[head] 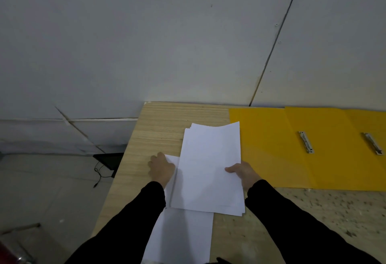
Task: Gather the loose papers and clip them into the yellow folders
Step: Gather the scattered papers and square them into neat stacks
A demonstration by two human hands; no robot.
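Pointing away lengthwise, paper stack [210, 169] in right hand [243, 175].

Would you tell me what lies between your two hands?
In the head view, the paper stack spans from the left hand to the right hand.

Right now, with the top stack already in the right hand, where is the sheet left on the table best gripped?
Probably at its left long edge, from the left. The lower sheet lies flat on the table, its upper right part covered by the held stack. The left hand already rests on its exposed far-left corner, so sliding it toward the table's left edge would free an edge to pinch.
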